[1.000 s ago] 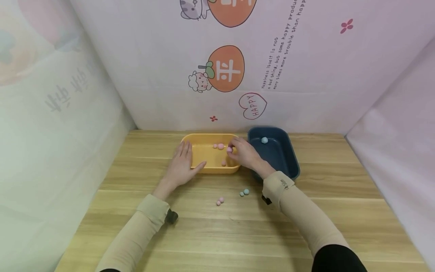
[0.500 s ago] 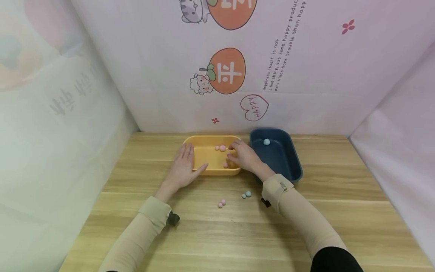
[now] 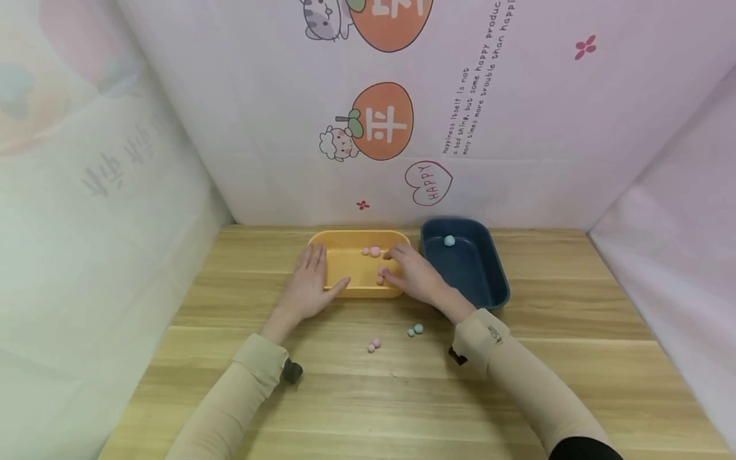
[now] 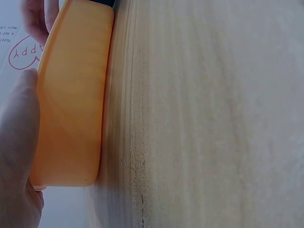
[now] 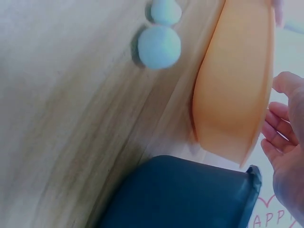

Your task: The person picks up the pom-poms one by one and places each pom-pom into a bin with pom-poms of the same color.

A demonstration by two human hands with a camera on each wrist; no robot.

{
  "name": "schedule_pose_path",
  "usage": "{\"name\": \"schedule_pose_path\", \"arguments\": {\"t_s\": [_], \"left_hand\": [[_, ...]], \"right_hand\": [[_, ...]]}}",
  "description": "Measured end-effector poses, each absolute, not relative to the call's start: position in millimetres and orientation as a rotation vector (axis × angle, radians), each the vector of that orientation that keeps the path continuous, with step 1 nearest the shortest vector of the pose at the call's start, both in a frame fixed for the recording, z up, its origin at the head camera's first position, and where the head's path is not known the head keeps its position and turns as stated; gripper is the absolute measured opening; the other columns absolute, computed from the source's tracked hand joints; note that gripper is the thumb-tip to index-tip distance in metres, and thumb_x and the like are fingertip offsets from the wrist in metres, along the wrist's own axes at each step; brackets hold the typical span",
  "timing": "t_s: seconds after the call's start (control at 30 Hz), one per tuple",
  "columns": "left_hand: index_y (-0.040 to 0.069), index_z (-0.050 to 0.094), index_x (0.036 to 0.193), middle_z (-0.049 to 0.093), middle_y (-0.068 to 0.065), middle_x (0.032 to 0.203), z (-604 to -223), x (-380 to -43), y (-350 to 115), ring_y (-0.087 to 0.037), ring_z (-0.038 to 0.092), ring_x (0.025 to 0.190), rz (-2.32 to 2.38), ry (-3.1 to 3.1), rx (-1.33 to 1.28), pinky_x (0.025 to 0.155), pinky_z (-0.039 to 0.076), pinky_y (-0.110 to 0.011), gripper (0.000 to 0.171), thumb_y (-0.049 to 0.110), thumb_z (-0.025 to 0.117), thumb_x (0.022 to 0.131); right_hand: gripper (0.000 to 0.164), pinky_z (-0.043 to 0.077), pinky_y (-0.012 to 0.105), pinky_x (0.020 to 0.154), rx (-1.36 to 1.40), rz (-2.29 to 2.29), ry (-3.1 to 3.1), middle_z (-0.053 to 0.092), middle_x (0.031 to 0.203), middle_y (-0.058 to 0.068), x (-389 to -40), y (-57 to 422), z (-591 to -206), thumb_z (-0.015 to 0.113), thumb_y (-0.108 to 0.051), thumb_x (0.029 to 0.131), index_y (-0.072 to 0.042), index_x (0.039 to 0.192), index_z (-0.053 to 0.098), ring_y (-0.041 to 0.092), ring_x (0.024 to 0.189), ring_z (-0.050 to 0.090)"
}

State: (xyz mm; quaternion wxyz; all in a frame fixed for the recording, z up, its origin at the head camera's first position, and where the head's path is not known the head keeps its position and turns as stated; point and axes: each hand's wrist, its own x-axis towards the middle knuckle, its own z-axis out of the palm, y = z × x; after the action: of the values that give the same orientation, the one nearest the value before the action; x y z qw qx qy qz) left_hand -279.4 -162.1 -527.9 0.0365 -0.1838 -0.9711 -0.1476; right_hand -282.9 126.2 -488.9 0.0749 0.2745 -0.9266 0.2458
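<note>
My left hand (image 3: 307, 284) rests on the left end of a yellow tray (image 3: 368, 292), its fingers straight and the thumb along the front rim. Over the tray's right end is my right hand (image 3: 418, 273), fingers loosely bent and apart, holding nothing. Close to its thumb lie two pink clay balls (image 3: 382, 272) in the tray. Another pink pair (image 3: 375, 252), one ball larger, sits by the back wall. In the left wrist view the left thumb (image 4: 21, 114) lies at the rim. The right wrist view shows the right hand (image 5: 287, 128) beside the tray's outer wall (image 5: 237, 76).
A dark blue tray (image 3: 471, 275) holding a light blue ball (image 3: 450, 241) stands right of the yellow one, below the right wrist. On the wooden table lie two light blue balls (image 3: 418, 328) and two pink balls (image 3: 376, 343). A printed cloth (image 3: 276, 160) rises behind.
The right hand has let go of a pink ball, which now lies beside another near the tray's front right, and has drawn back slightly. The left hand has stayed in place.
</note>
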Motion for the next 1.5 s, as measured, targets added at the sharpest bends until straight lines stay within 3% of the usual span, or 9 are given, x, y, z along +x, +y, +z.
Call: {"name": "schedule_pose_path", "arguments": {"t_s": [0.23, 0.5, 0.87, 1.2, 1.37, 1.5], "left_hand": [[-0.01, 0.015, 0.171, 0.013, -0.029, 0.182, -526, -279, -163, -0.043, 0.005, 0.174, -0.441, -2.985, -0.569, 0.144, 0.008, -0.052, 0.11, 0.077, 0.039, 0.108], [-0.01, 0.016, 0.171, 0.013, -0.028, 0.183, -525, -280, -164, -0.042, 0.005, 0.174, -0.422, -2.991, -0.559, 0.144, 0.008, -0.05, 0.11, 0.077, 0.039, 0.108], [-0.011, 0.017, 0.171, 0.014, -0.029, 0.182, -526, -280, -164, -0.044, 0.007, 0.173, -0.438, -2.983, -0.567, 0.143, 0.01, -0.052, 0.109, 0.075, 0.041, 0.108], [-0.01, 0.015, 0.171, 0.012, -0.029, 0.183, -528, -281, -163, -0.043, 0.005, 0.174, -0.435, -2.995, -0.559, 0.144, 0.009, -0.051, 0.109, 0.075, 0.039, 0.108], [-0.01, 0.015, 0.171, 0.012, -0.029, 0.183, -527, -281, -163, -0.042, 0.005, 0.174, -0.45, -2.995, -0.558, 0.144, 0.009, -0.051, 0.109, 0.075, 0.04, 0.108], [-0.011, 0.016, 0.171, 0.013, -0.029, 0.183, -527, -280, -163, -0.043, 0.006, 0.174, -0.452, -2.986, -0.564, 0.144, 0.01, -0.051, 0.109, 0.075, 0.041, 0.108]], "right_hand": [[0.036, 0.063, 0.042, 0.089, 0.907, 0.698, -2.689, 0.069, 0.122, 0.017, -264, 127, -486, 0.086, -0.016, 0.096, 0.003, 0.124, 0.074, 0.026, 0.105, 0.064], [0.034, 0.064, 0.041, 0.098, 0.976, 0.696, -2.614, 0.07, 0.128, 0.013, -245, 130, -485, 0.087, -0.011, 0.094, -0.001, 0.124, 0.075, 0.026, 0.118, 0.067], [0.037, 0.064, 0.04, 0.098, 0.995, 0.76, -2.571, 0.07, 0.128, 0.01, -221, 132, -490, 0.089, -0.01, 0.092, -0.005, 0.126, 0.074, 0.025, 0.119, 0.068], [0.037, 0.064, 0.039, 0.09, 1.061, 0.762, -2.522, 0.072, 0.121, 0.01, -210, 136, -512, 0.091, -0.009, 0.089, -0.002, 0.122, 0.074, 0.022, 0.108, 0.069], [0.034, 0.062, 0.03, 0.088, 1.16, 0.775, -2.457, 0.069, 0.124, 0.006, -225, 146, -559, 0.085, -0.024, 0.098, -0.008, 0.124, 0.071, 0.017, 0.112, 0.066], [0.035, 0.062, 0.031, 0.093, 1.217, 0.759, -2.488, 0.07, 0.128, 0.007, -219, 145, -561, 0.082, -0.027, 0.1, -0.008, 0.127, 0.072, 0.018, 0.116, 0.066]]}}
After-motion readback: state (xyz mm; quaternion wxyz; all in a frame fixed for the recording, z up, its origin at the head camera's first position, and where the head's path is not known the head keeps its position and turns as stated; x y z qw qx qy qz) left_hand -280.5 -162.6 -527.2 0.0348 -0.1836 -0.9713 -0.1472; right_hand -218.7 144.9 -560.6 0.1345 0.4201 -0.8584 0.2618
